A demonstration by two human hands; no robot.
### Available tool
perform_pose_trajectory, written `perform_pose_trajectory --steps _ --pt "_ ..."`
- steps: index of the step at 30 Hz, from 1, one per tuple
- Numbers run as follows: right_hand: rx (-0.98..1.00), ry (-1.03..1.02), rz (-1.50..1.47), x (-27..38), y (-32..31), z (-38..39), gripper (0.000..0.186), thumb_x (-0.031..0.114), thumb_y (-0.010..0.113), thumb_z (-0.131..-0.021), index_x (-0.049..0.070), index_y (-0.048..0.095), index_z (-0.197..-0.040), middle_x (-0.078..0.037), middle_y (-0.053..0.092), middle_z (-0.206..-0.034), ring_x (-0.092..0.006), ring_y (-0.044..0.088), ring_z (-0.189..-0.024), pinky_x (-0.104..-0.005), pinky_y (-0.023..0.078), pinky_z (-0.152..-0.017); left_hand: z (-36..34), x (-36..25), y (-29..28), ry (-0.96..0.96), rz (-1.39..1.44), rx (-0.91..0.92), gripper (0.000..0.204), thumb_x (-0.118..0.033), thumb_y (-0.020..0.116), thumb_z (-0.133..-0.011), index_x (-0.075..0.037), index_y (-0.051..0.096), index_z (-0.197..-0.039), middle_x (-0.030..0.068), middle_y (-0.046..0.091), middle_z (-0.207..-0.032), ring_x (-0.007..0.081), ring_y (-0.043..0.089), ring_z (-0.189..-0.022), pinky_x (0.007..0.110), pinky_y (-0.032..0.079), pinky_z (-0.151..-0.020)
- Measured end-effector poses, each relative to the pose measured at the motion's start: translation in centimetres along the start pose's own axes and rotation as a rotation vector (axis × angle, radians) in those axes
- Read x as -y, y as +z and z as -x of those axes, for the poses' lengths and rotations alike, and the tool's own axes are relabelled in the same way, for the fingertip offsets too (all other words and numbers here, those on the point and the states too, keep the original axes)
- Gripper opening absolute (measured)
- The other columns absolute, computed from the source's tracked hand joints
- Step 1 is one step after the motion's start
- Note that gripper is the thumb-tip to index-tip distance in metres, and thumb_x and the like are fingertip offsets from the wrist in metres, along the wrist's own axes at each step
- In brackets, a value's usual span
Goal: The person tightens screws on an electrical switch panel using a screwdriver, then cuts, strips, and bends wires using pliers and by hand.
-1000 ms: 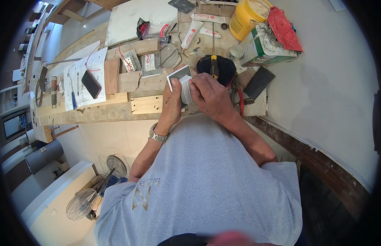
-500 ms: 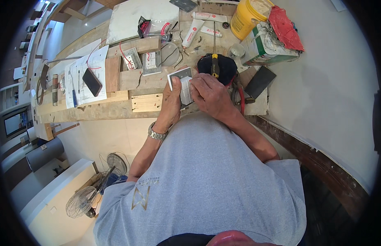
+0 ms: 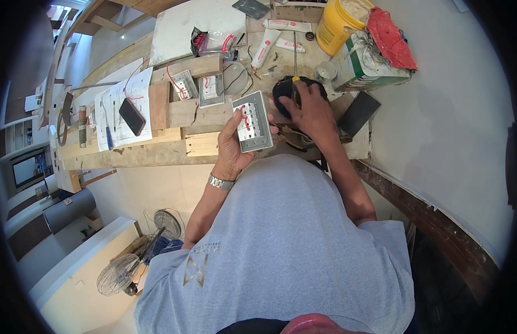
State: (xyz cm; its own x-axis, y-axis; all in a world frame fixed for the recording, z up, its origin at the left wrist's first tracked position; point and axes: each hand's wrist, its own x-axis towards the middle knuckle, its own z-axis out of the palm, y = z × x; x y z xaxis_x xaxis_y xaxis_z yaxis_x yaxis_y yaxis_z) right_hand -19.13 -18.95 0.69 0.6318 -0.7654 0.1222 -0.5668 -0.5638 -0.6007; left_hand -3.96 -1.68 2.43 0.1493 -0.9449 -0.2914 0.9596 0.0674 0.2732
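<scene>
In my left hand [image 3: 236,146] is a wall switch plate [image 3: 263,123], its back turned up, showing white switch modules and short red wires. My fingers and thumb hold it by its edges. My right hand [image 3: 314,114] reaches over a black cloth-like item [image 3: 282,89], its fingers closed about the handle of a long screwdriver [image 3: 295,53]. Most of the yellow-and-black handle is hidden under those fingers. Left of the held plate, two more switch units, one with red wires [image 3: 184,86] and one in a grey frame [image 3: 211,89], lie on the bench.
A phone [image 3: 132,117] rests on paper drawings [image 3: 116,108] at the left. White tubes [image 3: 265,49] lie toward the back. A yellow bucket [image 3: 336,30] and a green-and-white can [image 3: 358,69] stand back right, near a dark block [image 3: 358,114] and the wall.
My right hand has left the switch plate and moved right onto the screwdriver. My left hand has turned the plate so that its wired back shows.
</scene>
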Motion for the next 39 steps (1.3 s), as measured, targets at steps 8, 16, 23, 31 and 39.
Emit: perform_pose_trajectory --steps 8,16,23,31,39 --pt "-0.223 0.029 -0.252 -4.1 4.6 0.0 0.051 0.02 0.073 -0.097 0.002 0.057 -0.141 -0.03 0.062 -0.125 -0.043 0.071 -0.092 -0.047 0.06 -0.079 0.1 -1.0 -0.9 -0.009 0.15 0.077 0.055 -0.044 0.059 -0.108 -0.007 0.055 -0.149 0.031 0.069 -0.128 0.0479 0.075 -0.108 0.058 0.066 -0.085" --pt "-0.039 0.195 -0.994 -2.3 -7.7 6.8 0.035 0.01 0.063 -0.101 -0.003 0.064 -0.133 -0.011 0.065 -0.108 -0.0147 0.065 -0.081 -0.0316 0.055 -0.073 1.0 -4.0 -3.8 0.012 0.267 0.169 0.058 -0.049 0.059 -0.106 -0.009 0.057 -0.149 0.0293 0.069 -0.127 0.047 0.075 -0.105 0.054 0.065 -0.083" --pt "-0.016 -0.002 -1.037 -0.8 -12.5 9.3 0.031 0.01 0.061 -0.095 -0.006 0.069 -0.121 -0.014 0.065 -0.108 -0.0134 0.061 -0.073 -0.0288 0.051 -0.066 1.8 -6.0 -3.8 0.048 0.12 0.141 0.06 -0.055 0.061 -0.103 -0.009 0.062 -0.14 0.0235 0.069 -0.115 0.0362 0.07 -0.09 0.044 0.056 -0.075" --pt "0.022 -0.017 -0.841 -0.1 -13.1 9.3 0.029 0.008 0.057 -0.093 -0.006 0.068 -0.115 -0.015 0.065 -0.109 -0.0102 0.057 -0.065 -0.0256 0.047 -0.06 2.0 -6.9 -3.0 0.097 -0.048 0.111 0.058 -0.054 0.064 -0.101 -0.009 0.064 -0.138 0.0276 0.072 -0.114 0.0412 0.073 -0.091 0.047 0.059 -0.077" --pt "0.07 0.116 -0.97 -1.4 -12.3 9.1 0.028 0.008 0.058 -0.093 -0.005 0.071 -0.114 -0.01 0.063 -0.103 -0.0103 0.058 -0.071 -0.0249 0.047 -0.063 2.3 -6.8 -2.8 0.106 -0.085 0.105 0.058 -0.052 0.064 -0.101 -0.005 0.063 -0.137 0.0294 0.071 -0.114 0.0443 0.075 -0.091 0.047 0.063 -0.075"
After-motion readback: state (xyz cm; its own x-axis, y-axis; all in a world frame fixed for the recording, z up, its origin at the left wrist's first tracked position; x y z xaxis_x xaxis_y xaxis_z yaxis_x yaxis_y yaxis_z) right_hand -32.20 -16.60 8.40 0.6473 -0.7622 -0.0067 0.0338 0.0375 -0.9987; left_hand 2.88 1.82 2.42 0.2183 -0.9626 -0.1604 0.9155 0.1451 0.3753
